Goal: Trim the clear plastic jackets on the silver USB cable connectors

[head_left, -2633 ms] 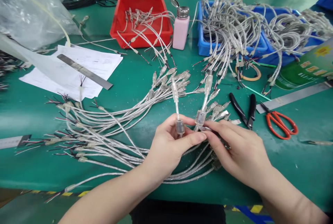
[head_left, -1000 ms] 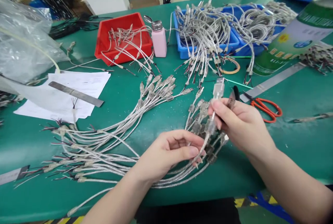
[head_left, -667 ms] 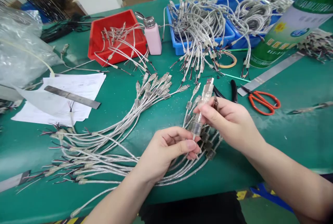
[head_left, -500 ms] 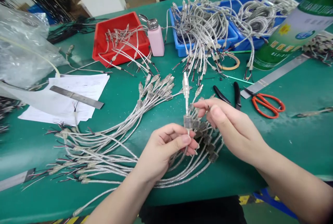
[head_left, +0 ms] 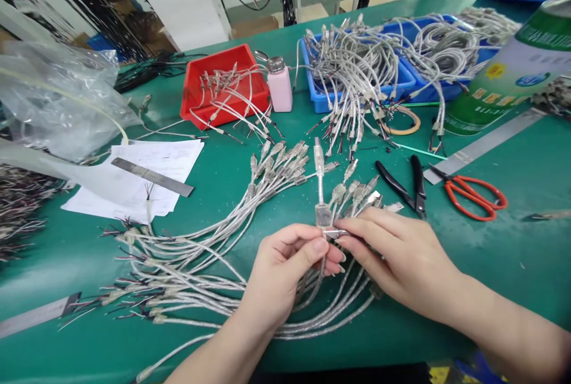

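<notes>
My left hand [head_left: 285, 268] pinches a clear silver cable [head_left: 319, 185] just below its ferrite bead, and the cable's plug end stands upright above my fingers. My right hand [head_left: 397, 259] pinches a small metal USB plug [head_left: 334, 233] right beside the left fingertips. Both hands rest on a fanned bundle of like cables [head_left: 209, 247] lying on the green bench [head_left: 513, 253]. More plug ends [head_left: 281, 161] spread out beyond my hands.
Black pliers [head_left: 408, 185] and orange scissors [head_left: 475, 197] lie to the right, with a steel ruler [head_left: 484, 146]. At the back stand a red tray [head_left: 223, 84], a pink dispenser bottle [head_left: 280, 84], blue bins of cables [head_left: 361, 72] and a green can [head_left: 508, 75]. Papers [head_left: 138, 179] lie left.
My right hand let go of the upright cable, came down and pinched a metal plug beside the left fingers. The left hand now holds the cable upright. The view shifted slightly.
</notes>
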Demonstrator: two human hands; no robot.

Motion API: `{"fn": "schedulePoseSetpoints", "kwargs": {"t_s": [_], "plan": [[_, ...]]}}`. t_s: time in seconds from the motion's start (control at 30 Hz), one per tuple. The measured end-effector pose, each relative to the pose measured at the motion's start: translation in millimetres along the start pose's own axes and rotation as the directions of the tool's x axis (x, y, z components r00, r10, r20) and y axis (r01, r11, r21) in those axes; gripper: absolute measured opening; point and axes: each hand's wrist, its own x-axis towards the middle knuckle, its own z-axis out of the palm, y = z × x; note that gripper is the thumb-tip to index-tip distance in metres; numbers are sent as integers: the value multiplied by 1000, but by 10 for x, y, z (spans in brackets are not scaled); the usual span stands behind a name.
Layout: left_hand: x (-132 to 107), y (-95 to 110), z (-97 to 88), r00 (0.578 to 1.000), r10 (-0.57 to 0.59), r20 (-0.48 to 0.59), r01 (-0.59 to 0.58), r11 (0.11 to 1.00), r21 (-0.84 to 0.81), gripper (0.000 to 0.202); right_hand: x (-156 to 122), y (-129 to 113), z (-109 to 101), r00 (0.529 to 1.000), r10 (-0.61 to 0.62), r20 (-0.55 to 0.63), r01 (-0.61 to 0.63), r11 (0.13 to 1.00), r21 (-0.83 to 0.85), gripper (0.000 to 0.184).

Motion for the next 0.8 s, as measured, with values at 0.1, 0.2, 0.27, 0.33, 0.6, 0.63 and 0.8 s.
{"fn": "schedulePoseSetpoints", "kwargs": {"t_s": [0.1, 0.2, 0.27, 0.33, 0.6, 0.63, 0.8], "plan": [[-10, 9, 18, 1000, -10, -21, 10, 1000, -3, 2, 13, -7, 5, 998, -27, -48, 25, 998, -51, 17], [-19, 22, 41, 999, -23, -49, 23, 1000, 8, 2, 20, -8, 13, 997, -39, -72, 32, 996, -86, 17], [-19, 26, 53, 998, -32, -57, 33, 999, 17, 4, 22, -6, 16, 997, -36, -71, 30, 996, -85, 17], [-16, 27, 60, 997, -38, -63, 39, 999, 25, 5, 26, -8, 19, 997, -32, -76, 26, 996, -81, 18], [-38, 13, 43, 998, -51, -41, 51, 999, -10, 4, 24, -60, 57, 984, -34, -175, 11, 991, -133, 6], [-41, 12, 39, 998, -52, -35, 52, 998, -18, 4, 18, -58, 58, 982, -32, -184, 9, 992, -122, 6], [-43, 17, 32, 999, -48, -1, 48, 998, -47, 4, -3, -19, 19, 994, 8, -111, -5, 999, 36, 11]]}}
